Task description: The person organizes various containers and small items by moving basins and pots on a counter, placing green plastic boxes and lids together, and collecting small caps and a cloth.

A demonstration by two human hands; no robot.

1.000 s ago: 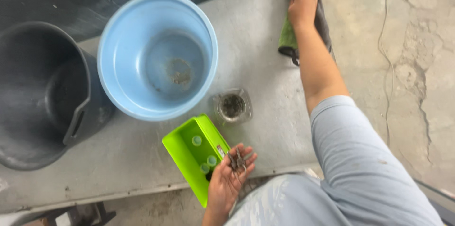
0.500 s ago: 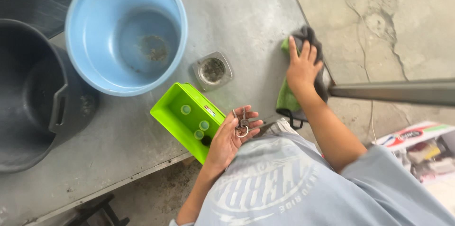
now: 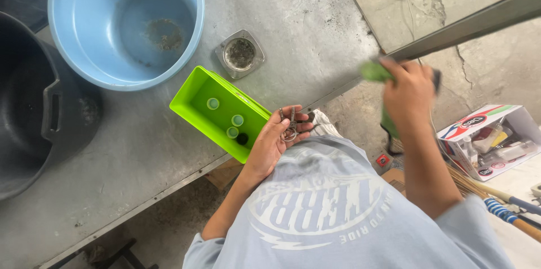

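My left hand (image 3: 276, 140) lies palm up at the table's near edge, cupping a small bunch of metal keys on a ring (image 3: 290, 127). It rests against the bright green plastic tray (image 3: 198, 86), which has round pegs on its floor. My right hand (image 3: 408, 91) is off the table to the right, above the floor, shut on a green and grey cloth (image 3: 373, 71) that hangs down below it.
A light blue basin (image 3: 67, 49) with dirt inside and a black bucket (image 3: 51, 114) stand on the grey metal table (image 3: 304, 21). A small square glass dish (image 3: 240, 54) of dark residue sits behind the tray. An open cardboard box (image 3: 490, 139) and broom handles lie on the floor at right.
My right hand lifted the cloth off the table and carried it right, past the edge. My left hand kept the keys and curled a little. The view shifted right.
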